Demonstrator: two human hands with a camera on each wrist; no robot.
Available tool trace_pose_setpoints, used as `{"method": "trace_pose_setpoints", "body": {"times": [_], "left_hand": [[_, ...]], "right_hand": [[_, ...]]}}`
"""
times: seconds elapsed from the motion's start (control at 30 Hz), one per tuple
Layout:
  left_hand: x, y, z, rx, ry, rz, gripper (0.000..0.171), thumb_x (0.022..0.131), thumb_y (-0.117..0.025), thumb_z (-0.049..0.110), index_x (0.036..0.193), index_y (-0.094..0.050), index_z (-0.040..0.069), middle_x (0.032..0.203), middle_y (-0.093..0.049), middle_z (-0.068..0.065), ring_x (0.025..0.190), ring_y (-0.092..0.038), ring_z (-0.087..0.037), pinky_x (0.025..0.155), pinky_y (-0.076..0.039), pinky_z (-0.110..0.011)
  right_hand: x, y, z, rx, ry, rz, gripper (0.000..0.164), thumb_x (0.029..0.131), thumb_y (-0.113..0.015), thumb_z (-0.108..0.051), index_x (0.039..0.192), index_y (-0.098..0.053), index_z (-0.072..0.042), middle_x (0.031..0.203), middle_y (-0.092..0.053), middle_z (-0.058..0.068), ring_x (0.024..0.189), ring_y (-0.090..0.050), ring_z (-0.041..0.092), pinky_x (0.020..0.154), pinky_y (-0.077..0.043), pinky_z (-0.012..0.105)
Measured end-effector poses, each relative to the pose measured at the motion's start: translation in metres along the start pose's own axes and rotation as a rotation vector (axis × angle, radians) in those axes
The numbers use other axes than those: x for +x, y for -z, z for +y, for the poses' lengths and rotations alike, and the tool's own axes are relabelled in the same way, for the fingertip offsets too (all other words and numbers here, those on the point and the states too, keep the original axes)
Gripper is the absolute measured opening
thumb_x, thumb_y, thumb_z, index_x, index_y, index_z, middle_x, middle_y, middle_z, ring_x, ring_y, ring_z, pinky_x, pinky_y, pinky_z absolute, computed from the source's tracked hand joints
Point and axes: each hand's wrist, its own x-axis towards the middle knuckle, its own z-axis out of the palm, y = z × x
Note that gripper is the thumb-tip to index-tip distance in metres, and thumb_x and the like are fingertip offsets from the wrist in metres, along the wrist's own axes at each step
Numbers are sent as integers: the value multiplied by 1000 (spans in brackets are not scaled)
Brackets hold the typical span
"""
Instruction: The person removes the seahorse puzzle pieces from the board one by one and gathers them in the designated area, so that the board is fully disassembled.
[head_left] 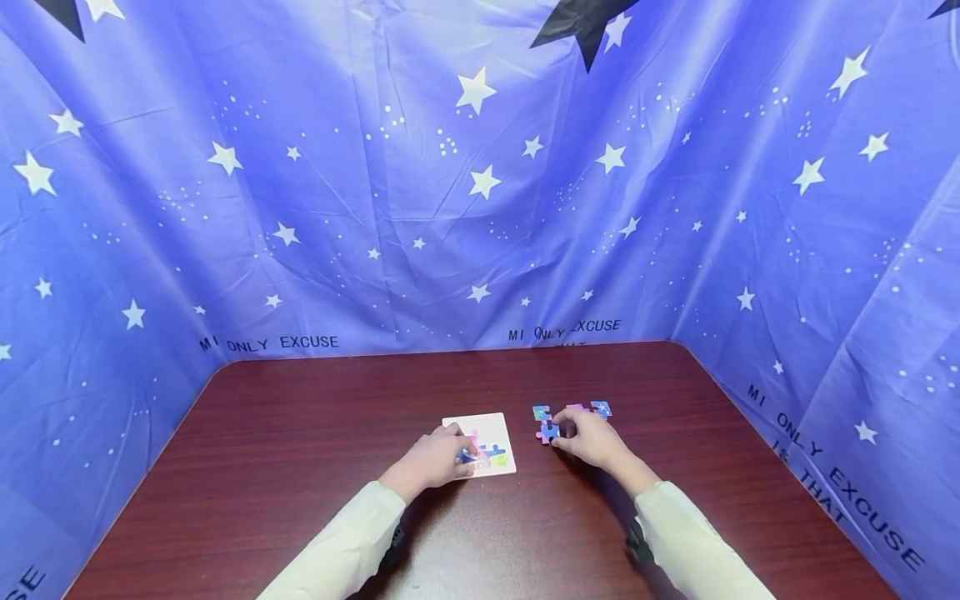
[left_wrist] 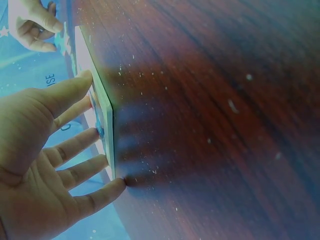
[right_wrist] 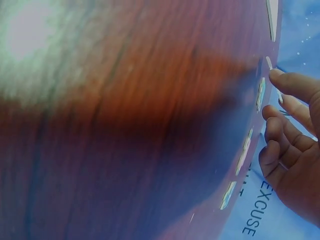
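My left hand (head_left: pixel 438 457) rests its fairly straight, spread fingertips on a white square puzzle board (head_left: pixel 457 422) that lies flat on the table. In the left wrist view the thumb and fingers reach over the edge of the board (left_wrist: pixel 111 115). Pink, blue and yellow-green pieces (head_left: pixel 499 459) sit on the board, partly hidden by that hand. To the right, my right hand (head_left: pixel 596 437) pinches a blue and pink jigsaw piece (head_left: pixel 549 432) between thumb and index finger. In the right wrist view this piece (right_wrist: pixel 269 63) shows edge-on at the thumb tip; the other fingers are curled.
Around the right hand lie loose jigsaw pieces: a blue-green one (head_left: pixel 540 412), a pink one (head_left: pixel 574 407) partly hidden, and a blue one (head_left: pixel 602 408). The dark red wooden table (head_left: pixel 322 433) is bordered by a blue star-printed curtain (head_left: pixel 420 192) behind and at both sides.
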Motion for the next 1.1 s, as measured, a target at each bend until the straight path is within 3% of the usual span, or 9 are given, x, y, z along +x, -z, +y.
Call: {"method": "trace_pose_setpoints", "body": {"times": [0.37,0.63,1.1], "left_hand": [[-1,1,2,2,7,-22,25,81,-69,30,103,-70,18,103,-57,-1,91,-52,-19,75,-47,-42],[-1,0,2,14,7,-10,24,81,-69,30,103,-70,19,103,-57,0,90,-53,-18,75,-48,-41],[1,0,0,15,4,-15,25,82,-69,32,103,-70,20,104,-57,-1,91,-53,-19,75,-48,-42]], "right_hand": [[-4,7,12,2,4,-13,28,75,-74,-17,100,-66,-8,70,-57,-3,64,-49,8,58,-38,26],[-7,14,21,76,-66,-6,30,77,-74,-18,103,-65,-7,66,-53,-2,56,-46,9,57,-38,26],[-13,26,39,95,-79,17,33,77,-72,-15,107,-66,-5,61,-50,-2,55,-45,10,55,-37,25]]}}
